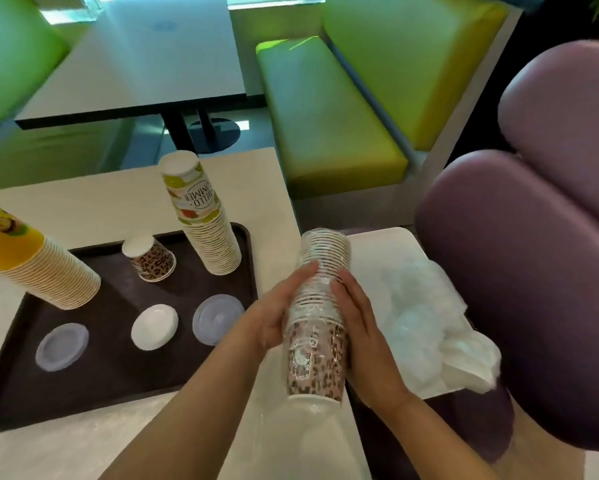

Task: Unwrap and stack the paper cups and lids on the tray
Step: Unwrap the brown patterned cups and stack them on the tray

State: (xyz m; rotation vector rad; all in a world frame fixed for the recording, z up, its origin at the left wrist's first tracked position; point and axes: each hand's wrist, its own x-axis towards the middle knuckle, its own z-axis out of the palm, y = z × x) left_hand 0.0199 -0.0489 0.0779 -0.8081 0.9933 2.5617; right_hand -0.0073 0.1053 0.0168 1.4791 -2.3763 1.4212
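A stack of leopard-print paper cups in clear plastic wrap is held above the table's right edge, its closed end towards me. My left hand grips its left side and my right hand grips its right side. On the dark brown tray stand an upside-down stack of "Hello Summer" cups, a yellow-topped stack and a single upside-down leopard cup. Two clear lids and a white lid lie on the tray's front half.
A white tray to the right carries wrapped clear and white lids. Purple cushioned seats stand at the right. Green benches and another table lie beyond the beige table.
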